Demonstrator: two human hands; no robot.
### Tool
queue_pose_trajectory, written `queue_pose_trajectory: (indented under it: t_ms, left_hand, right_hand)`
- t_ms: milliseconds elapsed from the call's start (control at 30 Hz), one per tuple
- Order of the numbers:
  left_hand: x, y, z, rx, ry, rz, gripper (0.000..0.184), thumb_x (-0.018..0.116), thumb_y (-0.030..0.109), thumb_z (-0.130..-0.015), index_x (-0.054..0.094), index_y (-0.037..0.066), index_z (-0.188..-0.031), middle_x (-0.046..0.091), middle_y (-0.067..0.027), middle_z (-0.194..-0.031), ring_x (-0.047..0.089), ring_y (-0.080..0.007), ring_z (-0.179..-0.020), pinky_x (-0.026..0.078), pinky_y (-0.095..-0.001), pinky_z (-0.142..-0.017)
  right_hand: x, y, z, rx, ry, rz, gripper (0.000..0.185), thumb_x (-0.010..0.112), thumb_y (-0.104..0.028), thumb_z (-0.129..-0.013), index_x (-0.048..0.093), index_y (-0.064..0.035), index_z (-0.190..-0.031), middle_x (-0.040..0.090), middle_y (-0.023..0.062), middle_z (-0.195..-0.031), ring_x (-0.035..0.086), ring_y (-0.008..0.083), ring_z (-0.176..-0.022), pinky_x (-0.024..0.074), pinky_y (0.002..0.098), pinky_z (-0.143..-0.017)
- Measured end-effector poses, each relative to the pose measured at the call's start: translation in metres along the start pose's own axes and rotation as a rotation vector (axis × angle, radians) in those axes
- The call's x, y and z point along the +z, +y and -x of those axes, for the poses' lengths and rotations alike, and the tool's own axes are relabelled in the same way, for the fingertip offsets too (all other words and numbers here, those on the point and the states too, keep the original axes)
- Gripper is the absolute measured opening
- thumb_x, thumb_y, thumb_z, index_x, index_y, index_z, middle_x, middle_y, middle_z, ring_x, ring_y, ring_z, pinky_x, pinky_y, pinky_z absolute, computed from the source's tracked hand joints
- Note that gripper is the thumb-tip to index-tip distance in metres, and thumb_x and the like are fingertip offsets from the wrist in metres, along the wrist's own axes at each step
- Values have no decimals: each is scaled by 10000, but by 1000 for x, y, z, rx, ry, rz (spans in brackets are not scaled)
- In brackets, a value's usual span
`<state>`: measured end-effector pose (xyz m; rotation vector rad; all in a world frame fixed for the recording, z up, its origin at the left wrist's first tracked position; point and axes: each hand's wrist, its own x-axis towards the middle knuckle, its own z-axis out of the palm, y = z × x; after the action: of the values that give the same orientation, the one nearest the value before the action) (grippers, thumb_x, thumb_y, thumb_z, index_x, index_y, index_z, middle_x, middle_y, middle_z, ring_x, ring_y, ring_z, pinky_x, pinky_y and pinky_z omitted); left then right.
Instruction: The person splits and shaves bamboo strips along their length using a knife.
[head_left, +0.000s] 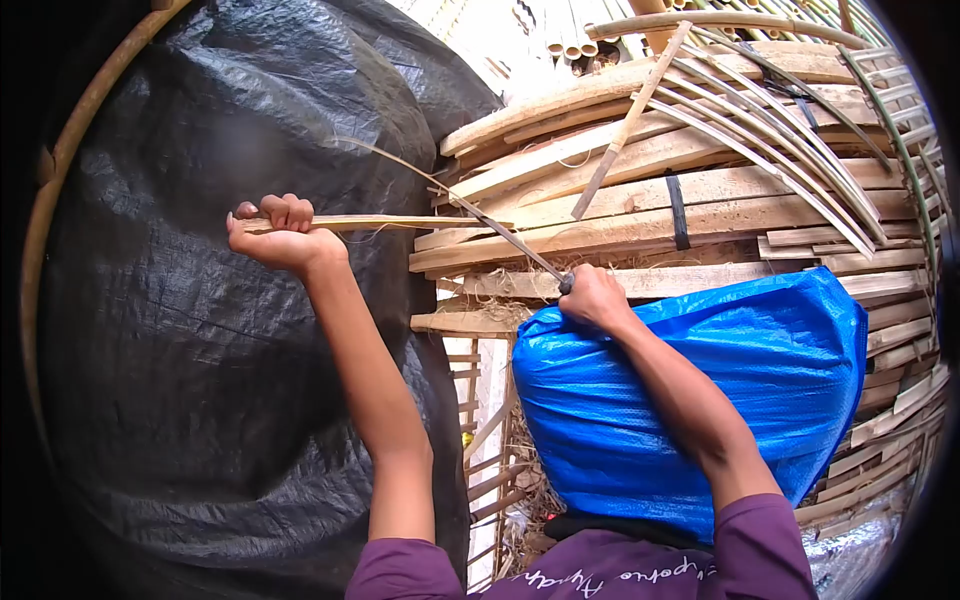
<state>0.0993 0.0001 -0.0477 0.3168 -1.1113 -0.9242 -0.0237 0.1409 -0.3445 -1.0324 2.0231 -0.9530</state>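
Observation:
My left hand (283, 232), in front of the black sheet, has its fingers curled round a pale bamboo strip (400, 222) that runs level to the right. In my right hand (594, 297) is the dark handle of a knife (515, 240), its long narrow blade slanting up and left across the strip's right end. From near the blade a thin curved sliver (390, 155) arches up to the left. Whether it is still joined to the strip I cannot tell. My right forearm lies over a blue plastic sheet (690, 390) on my lap.
A slatted bamboo bench (600, 235) spreads to the right, with several split strips (780, 130) lying on it. A flat bamboo piece (632, 120) rests across its boards. The black plastic sheet (230, 370) hangs on the left beside a curved pole (75, 130). Cut bamboo poles (570, 35) lie behind.

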Motion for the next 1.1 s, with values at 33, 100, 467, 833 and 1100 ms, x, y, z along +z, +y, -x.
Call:
queue_pose_trajectory:
  t_ms: [33,100,467,833,1100]
  left_hand:
    - [-2,2,1,1,-7,17,276,366,388,-923,372,168,-757,234,31,-519,148,-85,-430,141,-252,-413]
    - [-2,3,2,8,1,-18,277,367,389,-924,375,168,-757,228,29,-518,149,-86,-430,141,-254,-413]
    - [-10,1,0,10,-29,24,274,366,386,-925,382,163,-766,223,33,-510,149,-81,-423,128,-254,-407]
    - [-23,5,0,23,24,-10,269,353,394,-907,392,164,-772,206,31,-497,127,-92,-430,113,-265,-416]
    - [-46,10,-5,23,21,-13,309,322,436,-932,375,165,-793,222,31,-490,130,-88,-430,115,-259,-417]
  right_hand:
    - [-3,-2,-3,-6,-3,3,303,648,-194,-721,693,28,-922,676,279,-981,656,416,-969,520,466,-874]
    - [-4,-3,0,11,-30,-43,327,639,-191,-713,688,36,-943,675,281,-987,656,413,-972,524,462,-866]
    - [-43,-75,41,-261,4,-212,196,618,-165,-712,667,-13,-825,656,278,-814,646,444,-833,498,498,-802]
    - [0,1,-8,49,-26,12,302,645,-211,-736,709,25,-913,677,283,-970,661,394,-984,515,476,-888]
    - [-7,-11,-7,-8,-121,-161,314,649,-222,-713,713,28,-892,674,291,-965,665,406,-961,508,456,-876]
